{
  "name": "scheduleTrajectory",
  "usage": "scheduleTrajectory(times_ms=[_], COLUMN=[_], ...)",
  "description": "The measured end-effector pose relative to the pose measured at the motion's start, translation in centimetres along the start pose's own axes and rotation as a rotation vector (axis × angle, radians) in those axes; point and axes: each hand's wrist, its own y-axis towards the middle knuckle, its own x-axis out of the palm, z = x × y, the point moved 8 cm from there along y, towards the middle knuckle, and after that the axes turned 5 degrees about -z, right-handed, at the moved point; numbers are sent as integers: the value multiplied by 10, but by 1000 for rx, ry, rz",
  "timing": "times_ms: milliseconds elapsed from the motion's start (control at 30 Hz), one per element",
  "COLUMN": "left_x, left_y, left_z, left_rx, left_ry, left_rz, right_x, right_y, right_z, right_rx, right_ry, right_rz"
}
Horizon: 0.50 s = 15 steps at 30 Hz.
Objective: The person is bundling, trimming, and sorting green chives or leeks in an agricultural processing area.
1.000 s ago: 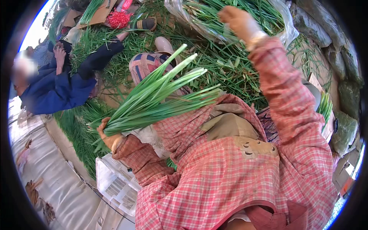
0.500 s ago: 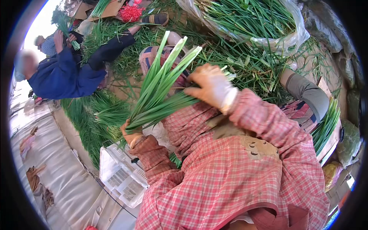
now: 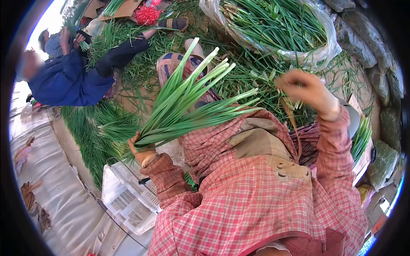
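Observation:
A bunch of long green stalks with pale ends (image 3: 183, 102) fans out across my lap. My left hand (image 3: 143, 152) is wrapped round its leafy end, low on the left. The pale ends point up and right, some of them spread apart from the rest. My right hand (image 3: 309, 91) is raised to the right of the bunch, apart from it, over loose green scraps (image 3: 260, 79). Its fingers are blurred by motion, with a thin brown leaf hanging just below them. Whether the fingers hold that leaf cannot be made out.
A clear plastic bag (image 3: 316, 62) full of stalks lies ahead. A co-worker in blue (image 3: 70, 85) sits at the left, beside piled greens (image 3: 81, 136). A white plastic crate (image 3: 128, 200) stands near my left elbow. Filled bags (image 3: 363, 38) line the right.
My right hand has moved right, away from the stalks. The bunch stays in my left hand, and its right-hand stalks now show out to their pale ends.

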Motion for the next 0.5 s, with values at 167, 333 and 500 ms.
scheduleTrajectory(times_ms=[167,333,500], left_x=[14,40,59], left_y=[18,4,-11], left_z=[-5,4,3], left_rx=[-113,-85,-72], left_ry=[-341,-506,-552], left_rz=[-308,-364,-290], right_x=[16,86,80], right_y=[87,122,93], right_z=[31,45,10], right_rx=[259,309,107], right_ry=[77,382,342], right_rz=[147,-114,-88])
